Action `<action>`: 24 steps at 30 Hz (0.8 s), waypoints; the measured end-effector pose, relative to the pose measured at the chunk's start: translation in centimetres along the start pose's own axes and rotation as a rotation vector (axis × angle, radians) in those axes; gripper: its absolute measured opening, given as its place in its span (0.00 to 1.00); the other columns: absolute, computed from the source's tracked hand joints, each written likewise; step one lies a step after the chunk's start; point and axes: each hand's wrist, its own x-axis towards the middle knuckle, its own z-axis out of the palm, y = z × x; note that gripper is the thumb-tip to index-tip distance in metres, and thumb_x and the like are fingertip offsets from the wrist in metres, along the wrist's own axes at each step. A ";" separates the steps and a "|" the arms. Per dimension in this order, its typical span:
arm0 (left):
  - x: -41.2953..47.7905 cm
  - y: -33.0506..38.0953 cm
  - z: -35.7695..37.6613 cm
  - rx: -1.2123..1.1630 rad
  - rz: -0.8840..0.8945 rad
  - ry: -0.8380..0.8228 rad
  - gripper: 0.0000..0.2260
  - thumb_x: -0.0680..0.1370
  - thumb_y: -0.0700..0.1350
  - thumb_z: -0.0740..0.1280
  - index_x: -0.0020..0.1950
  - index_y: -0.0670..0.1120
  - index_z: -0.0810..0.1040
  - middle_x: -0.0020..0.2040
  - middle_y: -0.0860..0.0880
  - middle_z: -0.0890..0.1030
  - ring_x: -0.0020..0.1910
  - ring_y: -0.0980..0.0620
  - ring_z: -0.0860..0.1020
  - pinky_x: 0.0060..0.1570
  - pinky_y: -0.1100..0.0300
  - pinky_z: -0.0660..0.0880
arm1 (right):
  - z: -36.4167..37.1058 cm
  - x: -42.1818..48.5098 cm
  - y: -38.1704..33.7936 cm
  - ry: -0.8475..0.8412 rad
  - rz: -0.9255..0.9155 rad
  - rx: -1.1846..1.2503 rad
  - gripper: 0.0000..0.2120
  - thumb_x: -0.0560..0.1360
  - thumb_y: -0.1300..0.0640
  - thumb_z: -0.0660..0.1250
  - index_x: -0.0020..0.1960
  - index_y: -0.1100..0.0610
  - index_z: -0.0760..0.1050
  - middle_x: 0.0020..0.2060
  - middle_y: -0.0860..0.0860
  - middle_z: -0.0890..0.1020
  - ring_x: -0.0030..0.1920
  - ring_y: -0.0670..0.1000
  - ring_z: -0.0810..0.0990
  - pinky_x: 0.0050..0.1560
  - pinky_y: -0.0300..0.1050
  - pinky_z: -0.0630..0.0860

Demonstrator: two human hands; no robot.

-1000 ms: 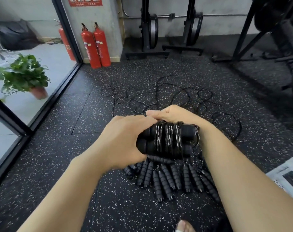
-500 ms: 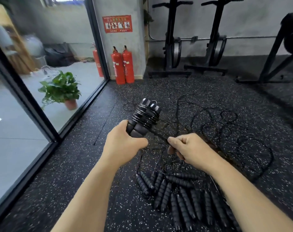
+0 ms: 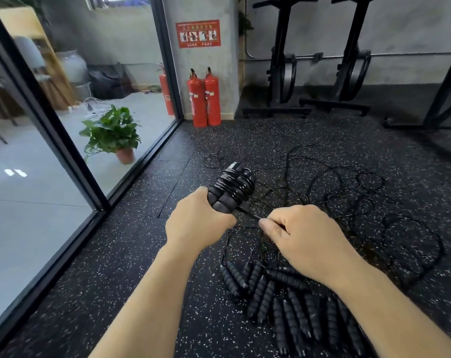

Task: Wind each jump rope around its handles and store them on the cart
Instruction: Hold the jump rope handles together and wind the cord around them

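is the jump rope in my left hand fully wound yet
Not fully: rope coils wrap the handles, but a tail runs to the right hand, which pinches it.

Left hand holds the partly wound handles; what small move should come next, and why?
Probably swing the right hand up and over to lay the rope stretch it pinches as another turn. The left hand grips the paired handles, already wrapped in many coils, and that stretch runs taut from them.

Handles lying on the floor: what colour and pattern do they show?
Handles are black and ribbed; head view.
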 end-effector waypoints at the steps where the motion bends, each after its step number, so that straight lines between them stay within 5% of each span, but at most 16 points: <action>1: -0.1 0.2 0.1 0.074 0.007 0.004 0.14 0.66 0.52 0.72 0.46 0.52 0.72 0.41 0.56 0.78 0.40 0.53 0.77 0.35 0.59 0.68 | 0.0 0.0 -0.1 0.061 -0.025 -0.078 0.23 0.81 0.44 0.53 0.33 0.55 0.64 0.27 0.48 0.70 0.31 0.51 0.71 0.33 0.47 0.67; 5: -0.5 0.9 1.0 0.249 0.038 -0.015 0.11 0.70 0.55 0.68 0.47 0.51 0.72 0.41 0.53 0.78 0.41 0.48 0.78 0.36 0.59 0.68 | 0.6 0.2 0.1 0.299 -0.185 -0.257 0.22 0.78 0.46 0.57 0.29 0.52 0.53 0.22 0.46 0.64 0.21 0.51 0.63 0.24 0.37 0.50; 14: -3.1 3.4 2.6 0.662 0.527 -0.147 0.11 0.73 0.51 0.66 0.49 0.53 0.66 0.39 0.54 0.72 0.41 0.50 0.73 0.37 0.59 0.66 | 0.6 1.5 1.8 0.474 -0.322 -0.294 0.22 0.72 0.47 0.57 0.21 0.54 0.67 0.18 0.48 0.71 0.19 0.53 0.70 0.29 0.33 0.47; 18: -3.9 4.0 2.8 0.668 0.798 -0.231 0.05 0.75 0.52 0.62 0.47 0.55 0.67 0.45 0.55 0.73 0.51 0.49 0.78 0.45 0.57 0.66 | -0.1 1.5 2.8 0.386 -0.249 -0.245 0.27 0.74 0.44 0.62 0.24 0.53 0.55 0.19 0.47 0.67 0.25 0.53 0.69 0.26 0.37 0.52; 21: -4.1 3.9 2.8 0.544 0.908 -0.262 0.07 0.74 0.52 0.62 0.44 0.57 0.63 0.43 0.56 0.72 0.51 0.53 0.75 0.55 0.54 0.66 | -0.7 1.7 3.7 0.161 -0.093 -0.058 0.30 0.78 0.39 0.60 0.24 0.56 0.60 0.21 0.49 0.66 0.29 0.49 0.67 0.31 0.45 0.64; 24: -3.9 3.5 2.9 0.432 0.940 -0.300 0.10 0.70 0.52 0.64 0.43 0.57 0.63 0.41 0.60 0.72 0.48 0.55 0.74 0.58 0.52 0.66 | -1.4 1.6 4.6 -0.003 -0.005 0.305 0.31 0.76 0.39 0.65 0.22 0.55 0.61 0.17 0.46 0.63 0.22 0.47 0.62 0.29 0.44 0.63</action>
